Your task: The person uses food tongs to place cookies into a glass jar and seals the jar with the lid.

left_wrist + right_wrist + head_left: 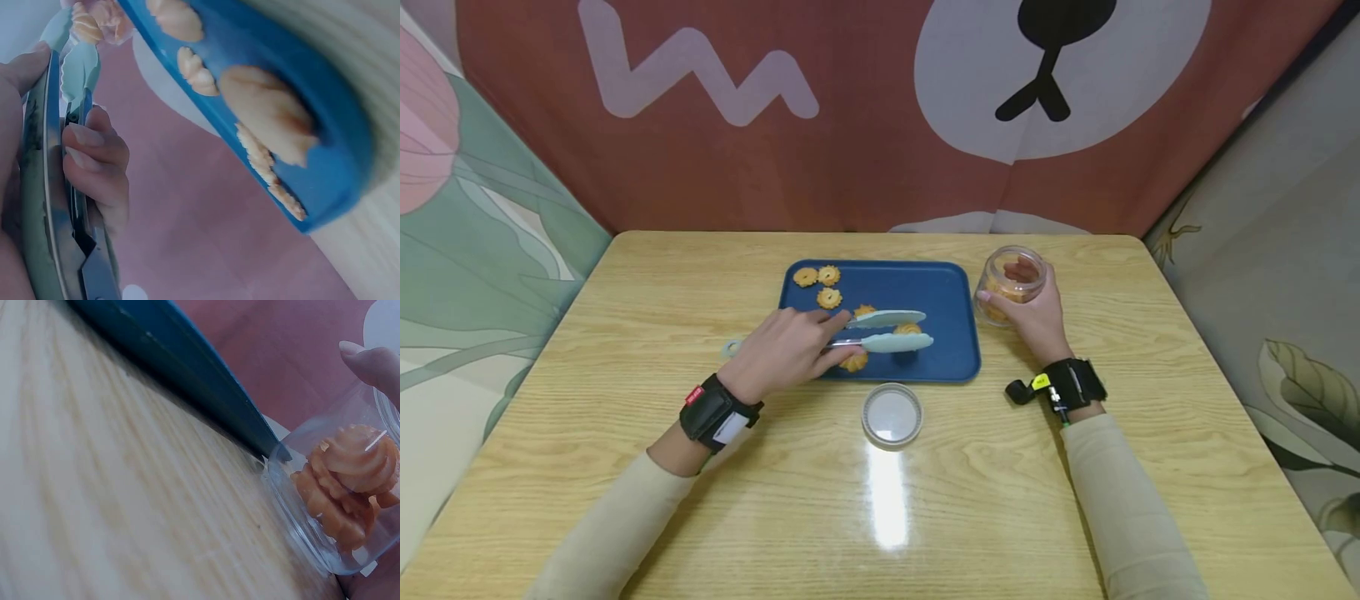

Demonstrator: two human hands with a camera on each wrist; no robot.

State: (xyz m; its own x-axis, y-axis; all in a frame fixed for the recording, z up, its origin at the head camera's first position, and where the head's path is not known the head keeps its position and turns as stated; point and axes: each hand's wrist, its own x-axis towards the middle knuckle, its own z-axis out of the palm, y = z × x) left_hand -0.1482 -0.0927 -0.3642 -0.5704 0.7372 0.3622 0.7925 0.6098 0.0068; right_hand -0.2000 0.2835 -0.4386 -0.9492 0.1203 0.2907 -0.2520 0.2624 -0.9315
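Cream sleeves (617, 521) are nearest; I see the left hand (786, 346) gripping mint-tipped tongs (895, 342) around a ridged golden cookie (907, 329), the right hand (1036, 315) gripping a clear jar (1000, 279).

Your wood-grain table (1000, 500) carries a blue tray (943, 292) far-centre, with a jar (1003, 279) just right of it. Nearer you sits a round lid (892, 415).

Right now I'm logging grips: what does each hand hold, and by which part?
The left hand grips the tongs by their metal arms; whether the tips pinch a cookie is unclear. The right hand holds the jar around its side.
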